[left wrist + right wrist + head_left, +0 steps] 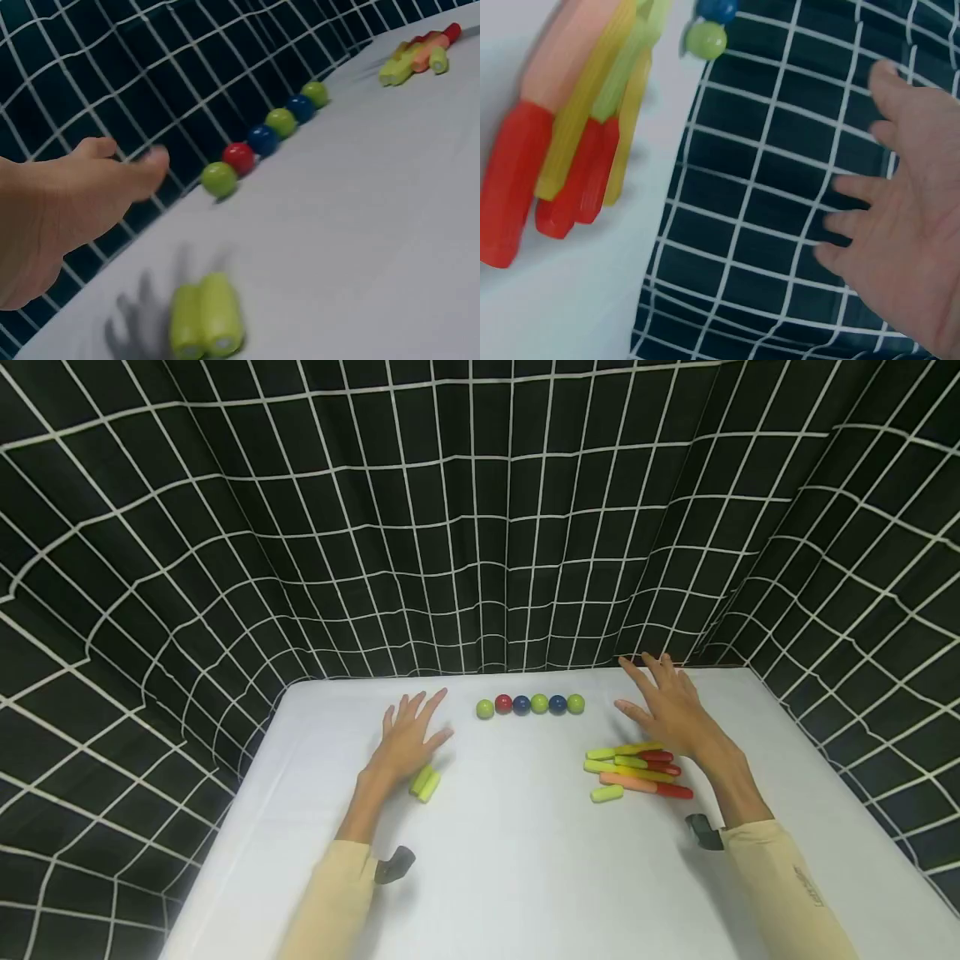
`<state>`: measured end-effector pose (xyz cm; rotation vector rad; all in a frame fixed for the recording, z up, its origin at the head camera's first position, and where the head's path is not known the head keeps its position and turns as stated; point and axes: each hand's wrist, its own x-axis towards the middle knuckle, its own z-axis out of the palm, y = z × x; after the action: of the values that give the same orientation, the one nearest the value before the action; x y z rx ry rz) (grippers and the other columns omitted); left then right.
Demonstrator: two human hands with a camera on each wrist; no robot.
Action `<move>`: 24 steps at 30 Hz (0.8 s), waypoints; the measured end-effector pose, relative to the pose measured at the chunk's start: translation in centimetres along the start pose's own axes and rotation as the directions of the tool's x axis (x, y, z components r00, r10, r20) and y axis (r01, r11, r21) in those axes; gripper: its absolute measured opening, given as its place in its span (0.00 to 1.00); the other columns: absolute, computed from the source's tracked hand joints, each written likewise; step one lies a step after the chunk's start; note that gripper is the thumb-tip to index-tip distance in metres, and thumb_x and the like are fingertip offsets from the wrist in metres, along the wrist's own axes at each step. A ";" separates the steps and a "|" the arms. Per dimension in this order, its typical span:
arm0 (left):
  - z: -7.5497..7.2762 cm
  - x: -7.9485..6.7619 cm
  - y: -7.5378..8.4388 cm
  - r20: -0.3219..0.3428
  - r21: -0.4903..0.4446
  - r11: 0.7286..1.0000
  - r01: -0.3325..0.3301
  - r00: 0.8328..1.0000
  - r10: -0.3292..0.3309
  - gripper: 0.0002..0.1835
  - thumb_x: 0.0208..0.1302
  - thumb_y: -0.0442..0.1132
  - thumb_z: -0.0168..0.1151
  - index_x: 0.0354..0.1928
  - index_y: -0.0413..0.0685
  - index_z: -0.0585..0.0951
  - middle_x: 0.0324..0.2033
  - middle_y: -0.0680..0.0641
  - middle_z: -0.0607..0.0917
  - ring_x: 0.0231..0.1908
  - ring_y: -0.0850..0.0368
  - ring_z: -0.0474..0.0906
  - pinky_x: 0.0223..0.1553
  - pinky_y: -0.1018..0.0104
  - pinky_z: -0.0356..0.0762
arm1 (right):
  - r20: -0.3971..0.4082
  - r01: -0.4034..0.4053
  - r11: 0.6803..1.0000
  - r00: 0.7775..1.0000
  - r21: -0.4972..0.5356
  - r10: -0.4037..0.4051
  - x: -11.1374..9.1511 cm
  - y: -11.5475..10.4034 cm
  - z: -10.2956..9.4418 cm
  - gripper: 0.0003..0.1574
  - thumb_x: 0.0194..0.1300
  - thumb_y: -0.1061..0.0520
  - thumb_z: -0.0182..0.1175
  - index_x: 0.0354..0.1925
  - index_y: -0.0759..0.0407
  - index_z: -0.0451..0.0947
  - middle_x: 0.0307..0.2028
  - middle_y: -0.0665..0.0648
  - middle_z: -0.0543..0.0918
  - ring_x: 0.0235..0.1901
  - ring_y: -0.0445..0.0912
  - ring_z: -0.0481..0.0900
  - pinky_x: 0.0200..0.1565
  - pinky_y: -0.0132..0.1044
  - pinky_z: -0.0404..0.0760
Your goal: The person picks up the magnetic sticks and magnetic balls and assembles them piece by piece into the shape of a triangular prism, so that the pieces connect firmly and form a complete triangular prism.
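My left hand [402, 745] hovers with spread fingers over the left of the table, holding nothing. Two short yellow-green sticks [425, 783] lie side by side just below it; they also show in the left wrist view. My right hand [670, 708], fingers spread, is held above the table's right side, also with nothing in it. Near it lies a loose pile of sticks [637, 768] in yellow-green, yellow, orange and red. A row of small balls [521, 705], green, red and blue, sits between the hands towards the back.
The white table [495, 877] runs back to a black curtain with a white grid [487, 527], which also stands at both sides. Dark devices are strapped at the left wrist [395, 865] and the right wrist [703, 832].
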<state>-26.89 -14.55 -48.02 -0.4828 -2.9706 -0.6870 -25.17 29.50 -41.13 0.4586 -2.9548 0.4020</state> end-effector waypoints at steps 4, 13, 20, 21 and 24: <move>1.6 1.7 1.3 0.006 0.006 1.000 -0.027 1.000 0.027 0.35 0.79 0.55 0.53 0.82 0.57 0.59 0.78 0.39 0.66 0.80 0.36 0.58 0.79 0.32 0.50 | 0.047 0.065 0.998 0.997 -0.026 -0.064 -1.7 -1.8 -0.1 0.40 0.77 0.44 0.60 0.78 0.57 0.63 0.75 0.73 0.67 0.74 0.73 0.65 0.71 0.73 0.64; 5.2 5.3 4.8 0.011 -0.013 0.997 -0.075 0.997 0.075 0.34 0.78 0.45 0.55 0.81 0.46 0.60 0.80 0.38 0.62 0.79 0.35 0.60 0.74 0.35 0.65 | 0.199 0.260 0.961 0.941 0.097 -0.275 -6.2 -4.7 2.4 0.08 0.68 0.59 0.69 0.44 0.60 0.86 0.42 0.53 0.88 0.43 0.46 0.84 0.48 0.44 0.86; 6.5 4.8 5.4 -0.067 0.061 0.997 -0.051 0.996 0.055 0.26 0.73 0.40 0.64 0.70 0.45 0.76 0.62 0.40 0.83 0.58 0.40 0.82 0.56 0.46 0.79 | 0.238 0.258 0.965 0.936 0.036 -0.259 -8.1 -5.2 4.2 0.14 0.65 0.62 0.70 0.50 0.57 0.85 0.44 0.52 0.87 0.47 0.50 0.84 0.53 0.46 0.85; 6.7 4.5 5.5 -0.082 0.073 0.996 -0.046 0.995 0.052 0.25 0.71 0.41 0.66 0.68 0.45 0.77 0.58 0.41 0.85 0.53 0.42 0.84 0.53 0.49 0.79 | 0.241 0.231 0.972 0.942 0.039 -0.234 -8.3 -5.2 4.3 0.15 0.66 0.61 0.70 0.51 0.58 0.84 0.44 0.53 0.87 0.47 0.50 0.84 0.53 0.47 0.85; 6.9 3.5 5.8 -0.103 0.065 0.997 -0.038 0.994 0.045 0.23 0.69 0.44 0.70 0.63 0.45 0.81 0.48 0.42 0.87 0.45 0.45 0.83 0.47 0.52 0.79 | 0.223 0.197 0.980 0.955 0.013 -0.195 -8.8 -5.2 4.5 0.19 0.65 0.60 0.71 0.54 0.58 0.82 0.44 0.51 0.87 0.45 0.47 0.84 0.52 0.45 0.86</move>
<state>-28.30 -5.63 -51.35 -0.4866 -2.8660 -0.5936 -15.59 25.97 -45.58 0.8398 -3.0801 0.3332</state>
